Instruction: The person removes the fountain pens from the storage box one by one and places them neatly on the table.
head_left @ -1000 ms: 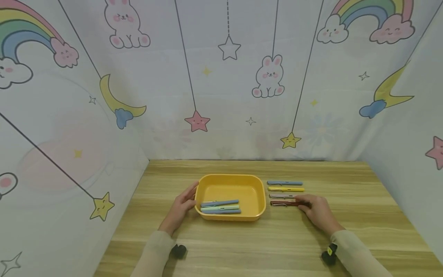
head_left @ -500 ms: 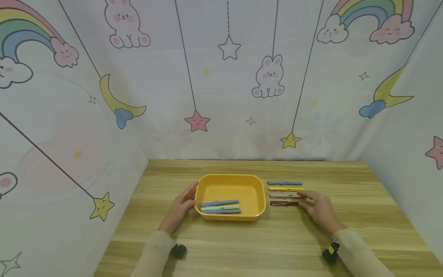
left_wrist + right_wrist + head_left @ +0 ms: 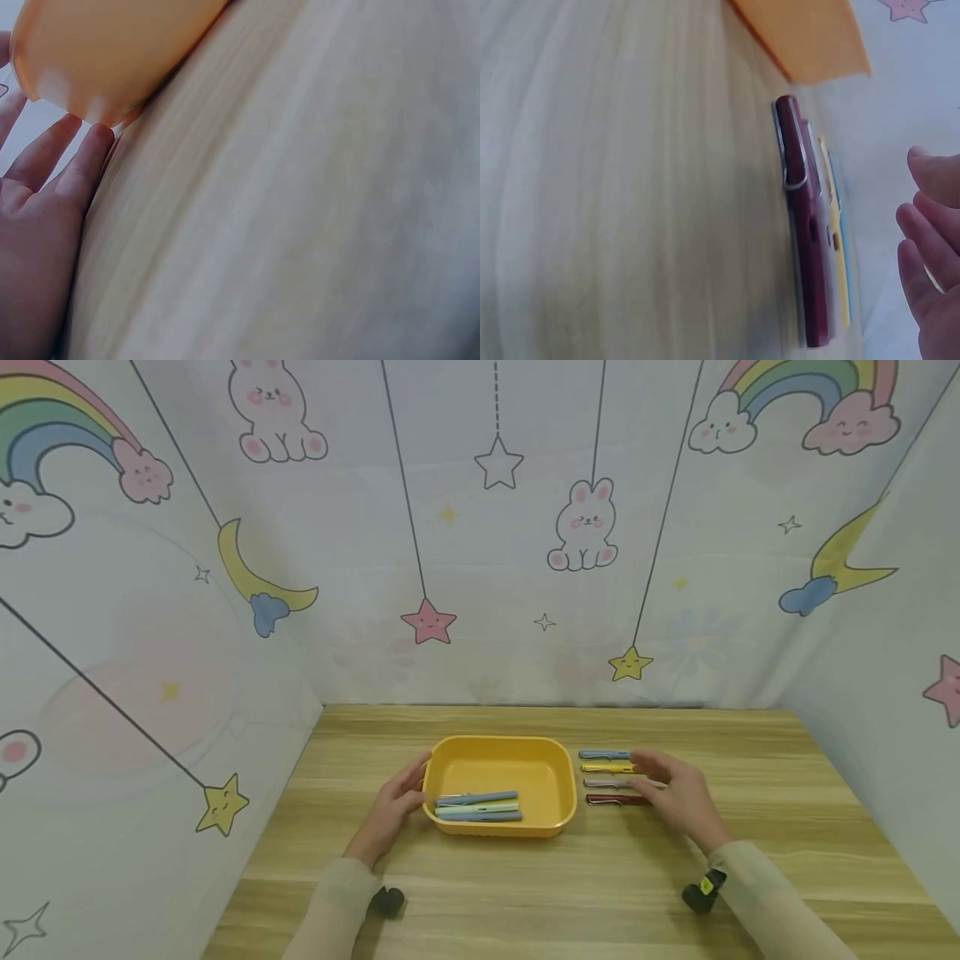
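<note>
My left hand (image 3: 388,810) rests its fairly straight fingertips against the left end of a yellow plastic basket (image 3: 498,830); the left wrist view shows the fingers (image 3: 94,154) touching its outer wall. Inside lie a pale green pen (image 3: 480,809) and blue pens (image 3: 483,817), grouped at the near left. Right of the basket, a blue pen (image 3: 603,755), yellow pen (image 3: 606,768), grey pen (image 3: 607,784) and dark red pen (image 3: 802,225) lie in parallel. Over their right ends hovers my right hand (image 3: 682,793), fingers loosely bent, nothing held; the right wrist view shows it apart from them.
The wood-grain table (image 3: 525,902) stretches in front of the basket and to both sides. A white patterned curtain (image 3: 480,552) stands behind the table and along its left and right edges.
My right hand has left the right ends of the grey and dark red pens, lifting and moving away from me toward the yellow and blue ones. Left hand, basket and pens stay in place.
</note>
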The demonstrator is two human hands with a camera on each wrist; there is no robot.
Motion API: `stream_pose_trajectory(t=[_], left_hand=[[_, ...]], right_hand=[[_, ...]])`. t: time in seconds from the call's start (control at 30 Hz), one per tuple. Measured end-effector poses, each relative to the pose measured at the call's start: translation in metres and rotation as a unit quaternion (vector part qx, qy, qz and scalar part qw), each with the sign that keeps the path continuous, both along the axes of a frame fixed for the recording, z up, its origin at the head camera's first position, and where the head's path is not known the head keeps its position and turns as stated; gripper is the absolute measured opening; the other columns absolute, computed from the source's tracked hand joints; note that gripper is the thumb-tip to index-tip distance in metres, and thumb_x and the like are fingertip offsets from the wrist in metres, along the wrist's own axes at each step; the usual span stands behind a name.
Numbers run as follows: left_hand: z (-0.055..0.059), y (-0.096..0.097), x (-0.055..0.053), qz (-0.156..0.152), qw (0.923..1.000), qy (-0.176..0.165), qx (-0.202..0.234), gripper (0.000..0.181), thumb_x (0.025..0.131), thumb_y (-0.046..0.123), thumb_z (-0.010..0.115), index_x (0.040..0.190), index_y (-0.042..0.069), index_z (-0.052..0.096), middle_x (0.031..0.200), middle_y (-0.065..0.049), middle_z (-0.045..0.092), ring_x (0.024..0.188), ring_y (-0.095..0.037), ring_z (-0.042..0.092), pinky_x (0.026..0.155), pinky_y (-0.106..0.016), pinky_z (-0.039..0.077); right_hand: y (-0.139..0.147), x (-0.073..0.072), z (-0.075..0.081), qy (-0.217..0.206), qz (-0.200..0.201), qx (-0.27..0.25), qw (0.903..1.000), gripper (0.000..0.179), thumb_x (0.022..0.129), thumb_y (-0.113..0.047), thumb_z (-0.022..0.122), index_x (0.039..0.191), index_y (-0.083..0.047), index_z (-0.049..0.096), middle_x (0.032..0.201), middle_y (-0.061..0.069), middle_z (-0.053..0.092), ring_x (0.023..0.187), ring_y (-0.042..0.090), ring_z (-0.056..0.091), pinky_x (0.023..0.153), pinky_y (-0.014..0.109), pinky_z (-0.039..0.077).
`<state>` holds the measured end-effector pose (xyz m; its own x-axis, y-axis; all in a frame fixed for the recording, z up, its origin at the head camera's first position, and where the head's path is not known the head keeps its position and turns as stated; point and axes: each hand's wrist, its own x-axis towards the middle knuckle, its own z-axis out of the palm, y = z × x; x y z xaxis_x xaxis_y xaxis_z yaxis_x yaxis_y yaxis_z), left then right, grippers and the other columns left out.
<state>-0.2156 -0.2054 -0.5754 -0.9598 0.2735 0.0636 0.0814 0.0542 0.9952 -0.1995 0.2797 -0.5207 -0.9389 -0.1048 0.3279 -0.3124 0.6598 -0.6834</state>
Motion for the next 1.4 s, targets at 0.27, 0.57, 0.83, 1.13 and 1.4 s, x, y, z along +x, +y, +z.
stream_pose_trajectory(t=[0.27, 0.57, 0.83, 1.13, 1.4], left_hand=[[0.000, 0.000, 0.000, 0.000, 1.0000, 0.004, -0.005, 0.067, 0.101, 0.005, 0.054, 0.165, 0.019, 0.037, 0.166, -0.013, 0.041, 0.152, -0.035, 0.040, 0.108, -0.019, 0.042], [0.001, 0.000, 0.000, 0.001, 1.0000, 0.000, -0.001, 0.067, 0.101, 0.003, 0.054, 0.164, 0.019, 0.039, 0.165, -0.012, 0.043, 0.151, -0.032, 0.042, 0.110, -0.020, 0.043], [0.002, -0.002, 0.001, -0.006, 1.0000, 0.005, 0.001, 0.067, 0.101, 0.004, 0.054, 0.165, 0.017, 0.037, 0.165, -0.016, 0.041, 0.151, -0.037, 0.040, 0.114, -0.028, 0.041], [-0.001, -0.002, 0.002, 0.000, 1.0000, 0.001, -0.002, 0.066, 0.101, 0.004, 0.055, 0.164, 0.019, 0.039, 0.165, -0.014, 0.042, 0.150, -0.036, 0.042, 0.110, -0.021, 0.042], [0.001, -0.002, 0.001, -0.001, 1.0000, 0.002, -0.005, 0.066, 0.102, 0.007, 0.055, 0.164, 0.021, 0.039, 0.165, -0.013, 0.042, 0.151, -0.035, 0.041, 0.108, -0.019, 0.042]], right_hand=[[-0.021, -0.009, 0.008, -0.026, 0.019, -0.042, 0.9986, 0.044, 0.092, -0.007, 0.080, 0.133, 0.001, 0.066, 0.125, 0.021, 0.073, 0.111, 0.038, 0.073, 0.090, 0.046, 0.061], [-0.049, -0.019, 0.016, -0.024, 0.057, -0.083, 0.9946, 0.041, 0.093, -0.011, 0.080, 0.130, -0.001, 0.068, 0.124, 0.019, 0.074, 0.112, 0.036, 0.073, 0.093, 0.049, 0.060], [-0.080, -0.022, 0.029, -0.037, 0.084, -0.120, 0.9886, 0.039, 0.094, -0.007, 0.078, 0.130, -0.001, 0.067, 0.126, 0.023, 0.072, 0.112, 0.037, 0.072, 0.096, 0.055, 0.057], [-0.101, -0.029, 0.030, -0.049, 0.107, -0.100, 0.9880, 0.041, 0.094, -0.010, 0.079, 0.133, -0.006, 0.068, 0.131, 0.015, 0.071, 0.117, 0.034, 0.070, 0.099, 0.054, 0.056], [-0.124, -0.037, 0.032, -0.083, 0.131, -0.061, 0.9860, 0.043, 0.094, -0.012, 0.079, 0.135, -0.004, 0.067, 0.132, 0.013, 0.071, 0.116, 0.032, 0.070, 0.101, 0.052, 0.056]])
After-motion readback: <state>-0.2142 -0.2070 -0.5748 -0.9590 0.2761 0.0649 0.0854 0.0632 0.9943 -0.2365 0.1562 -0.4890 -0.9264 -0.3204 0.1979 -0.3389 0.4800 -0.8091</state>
